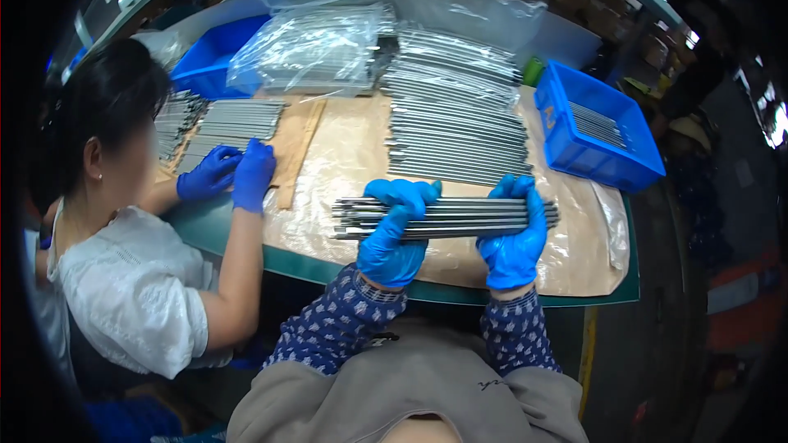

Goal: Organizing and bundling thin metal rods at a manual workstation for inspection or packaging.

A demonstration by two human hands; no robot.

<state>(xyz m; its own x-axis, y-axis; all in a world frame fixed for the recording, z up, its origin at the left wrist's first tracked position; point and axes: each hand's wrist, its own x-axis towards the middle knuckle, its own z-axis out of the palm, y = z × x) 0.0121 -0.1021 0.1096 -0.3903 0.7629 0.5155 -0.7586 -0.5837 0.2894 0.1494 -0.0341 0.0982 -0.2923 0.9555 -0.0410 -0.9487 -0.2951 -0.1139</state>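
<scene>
Left hand: the left hand (392, 234), in a blue glove, has its fingers curled over the top of the rod bundle (447, 219), closed on it left of the bundle's middle.
Right hand: the right hand (515, 238), gloved the same, wraps its fingers over the bundle towards its right end, also clamped.
Rod bundle: a flat sheaf of thin grey metal rods lying crosswise on the brown paper sheet (345, 164), just in front of the big rod stack (455, 111) and nearest the table edge (328, 267).
Slip risk: the rods look smooth and round, so I judge the loose ends left of the left hand could fan out or roll if the grip eases; those ends already sit uneven.
Edge risk: the bundle lies close to the table edge, so a stray rod could roll off towards the person's lap.
Paper risk: the brown paper sheet is wrinkled and may shift under a sliding load.
Stack: beyond the bundle, long grey rods in tidy layers, dull metallic sheen.
Bags: beyond the stack and to its left, clear plastic bags (316, 49), crinkled and glossy.
Blue bin: right of the bundle, a hard plastic blue bin (611, 160) holding a few rods.
Co-worker: left of the bundle, a person's gloved hands (234, 172) rest by smaller rod piles (234, 123).
</scene>
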